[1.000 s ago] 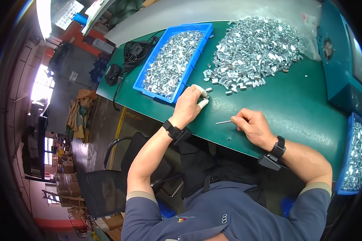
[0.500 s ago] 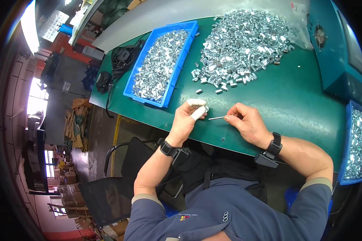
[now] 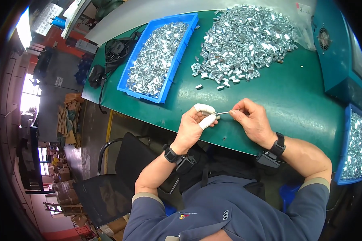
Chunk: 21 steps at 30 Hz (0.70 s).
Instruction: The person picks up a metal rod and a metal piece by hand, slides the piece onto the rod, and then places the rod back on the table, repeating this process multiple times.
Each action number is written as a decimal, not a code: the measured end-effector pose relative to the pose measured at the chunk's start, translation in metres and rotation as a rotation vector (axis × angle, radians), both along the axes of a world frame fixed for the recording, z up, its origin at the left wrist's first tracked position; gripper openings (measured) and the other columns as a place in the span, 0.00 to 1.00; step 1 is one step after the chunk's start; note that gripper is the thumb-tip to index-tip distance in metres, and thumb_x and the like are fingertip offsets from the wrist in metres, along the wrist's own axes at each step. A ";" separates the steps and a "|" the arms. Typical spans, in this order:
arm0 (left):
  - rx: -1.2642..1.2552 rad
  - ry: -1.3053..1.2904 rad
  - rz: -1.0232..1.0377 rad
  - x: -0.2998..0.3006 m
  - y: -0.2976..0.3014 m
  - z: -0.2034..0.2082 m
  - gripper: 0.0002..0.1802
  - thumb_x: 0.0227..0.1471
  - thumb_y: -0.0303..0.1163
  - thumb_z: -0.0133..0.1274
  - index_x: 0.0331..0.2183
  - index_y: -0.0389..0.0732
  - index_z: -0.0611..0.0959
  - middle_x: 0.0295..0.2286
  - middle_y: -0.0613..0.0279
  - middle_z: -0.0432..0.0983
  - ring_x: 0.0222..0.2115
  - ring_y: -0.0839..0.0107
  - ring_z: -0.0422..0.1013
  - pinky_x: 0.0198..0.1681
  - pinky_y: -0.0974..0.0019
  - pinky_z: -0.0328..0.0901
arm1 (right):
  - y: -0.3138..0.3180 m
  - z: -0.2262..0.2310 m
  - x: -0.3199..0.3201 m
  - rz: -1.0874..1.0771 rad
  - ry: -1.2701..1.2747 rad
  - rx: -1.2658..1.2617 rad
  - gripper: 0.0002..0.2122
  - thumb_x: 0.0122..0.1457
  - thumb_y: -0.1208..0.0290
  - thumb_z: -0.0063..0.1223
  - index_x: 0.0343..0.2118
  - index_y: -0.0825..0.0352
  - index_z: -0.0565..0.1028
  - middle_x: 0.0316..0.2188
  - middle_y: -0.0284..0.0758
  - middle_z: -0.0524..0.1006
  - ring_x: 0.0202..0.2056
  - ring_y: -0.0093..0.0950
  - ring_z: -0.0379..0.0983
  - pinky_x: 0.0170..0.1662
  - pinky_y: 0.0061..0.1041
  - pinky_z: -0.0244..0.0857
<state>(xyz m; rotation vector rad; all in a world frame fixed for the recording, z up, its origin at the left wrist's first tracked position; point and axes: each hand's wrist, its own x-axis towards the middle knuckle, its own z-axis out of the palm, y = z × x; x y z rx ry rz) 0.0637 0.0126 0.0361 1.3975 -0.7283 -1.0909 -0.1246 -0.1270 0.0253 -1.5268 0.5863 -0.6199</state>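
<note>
Pinching a thin metal pin (image 3: 224, 113) by its end, the right hand (image 3: 253, 122) holds it level just above the green tabletop (image 3: 293, 92), its fingers closed tight on the shaft. The left hand (image 3: 193, 126) meets the pin's other tip, its white-taped thumb and forefinger pressed together there on what looks like a small metal piece, too small to make out. Both hands sit close to the near edge of the tabletop, almost touching each other. Beyond them lies a loose heap of shiny metal clips (image 3: 245, 38), with a few strays scattered toward the hands. Left of the heap stands a blue tray (image 3: 181, 56) filled with the same clips. Another blue tray (image 3: 352, 148) of clips sits at the far right.
</note>
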 end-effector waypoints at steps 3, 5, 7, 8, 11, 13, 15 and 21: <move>-0.033 -0.022 -0.027 -0.001 0.000 -0.005 0.11 0.60 0.23 0.61 0.44 0.36 0.81 0.38 0.58 0.82 0.37 0.71 0.80 0.43 0.68 0.74 | -0.001 0.003 -0.001 0.039 0.027 -0.037 0.06 0.64 0.73 0.61 0.33 0.70 0.78 0.23 0.27 0.77 0.27 0.14 0.68 0.29 0.19 0.62; -0.032 -0.020 -0.032 -0.004 0.000 -0.009 0.11 0.59 0.22 0.60 0.44 0.36 0.81 0.39 0.58 0.82 0.37 0.71 0.80 0.43 0.68 0.75 | -0.002 0.005 -0.001 0.091 0.060 -0.055 0.10 0.66 0.70 0.60 0.30 0.70 0.79 0.20 0.29 0.77 0.24 0.16 0.69 0.27 0.21 0.63; -0.076 0.007 -0.080 -0.013 -0.003 -0.010 0.11 0.59 0.20 0.60 0.44 0.35 0.81 0.39 0.58 0.82 0.38 0.71 0.80 0.44 0.67 0.75 | -0.002 0.005 -0.001 0.092 0.079 -0.086 0.11 0.66 0.67 0.60 0.29 0.70 0.79 0.19 0.32 0.76 0.22 0.19 0.70 0.26 0.24 0.63; -0.076 0.004 -0.084 -0.014 -0.005 -0.011 0.12 0.58 0.19 0.61 0.44 0.35 0.81 0.40 0.58 0.82 0.38 0.71 0.80 0.45 0.67 0.75 | -0.002 0.005 -0.001 0.094 0.095 -0.120 0.13 0.66 0.65 0.60 0.28 0.69 0.79 0.17 0.34 0.76 0.20 0.23 0.71 0.25 0.28 0.63; -0.060 -0.022 -0.059 -0.016 -0.006 -0.011 0.11 0.58 0.19 0.60 0.44 0.36 0.81 0.39 0.59 0.82 0.38 0.71 0.80 0.43 0.68 0.75 | -0.001 0.008 0.002 0.079 0.095 -0.152 0.14 0.66 0.63 0.59 0.27 0.68 0.79 0.17 0.36 0.75 0.19 0.27 0.71 0.24 0.30 0.63; -0.058 -0.053 -0.045 -0.018 -0.005 -0.011 0.11 0.59 0.19 0.60 0.44 0.36 0.81 0.39 0.59 0.82 0.38 0.72 0.80 0.43 0.69 0.75 | 0.000 0.009 0.004 0.076 0.109 -0.184 0.14 0.67 0.64 0.59 0.27 0.69 0.79 0.17 0.34 0.75 0.19 0.23 0.70 0.24 0.27 0.62; -0.064 -0.092 -0.025 -0.019 -0.004 -0.011 0.11 0.59 0.19 0.59 0.44 0.36 0.80 0.39 0.60 0.82 0.37 0.72 0.79 0.42 0.70 0.74 | 0.001 0.010 0.005 0.078 0.115 -0.225 0.14 0.67 0.66 0.59 0.26 0.70 0.79 0.16 0.31 0.74 0.19 0.19 0.68 0.24 0.25 0.61; -0.079 -0.097 -0.053 -0.014 -0.001 -0.011 0.10 0.60 0.19 0.58 0.43 0.36 0.81 0.38 0.60 0.82 0.36 0.74 0.79 0.41 0.71 0.73 | 0.005 0.002 0.003 0.089 0.116 -0.153 0.12 0.65 0.66 0.59 0.28 0.68 0.79 0.18 0.35 0.76 0.20 0.26 0.72 0.26 0.29 0.64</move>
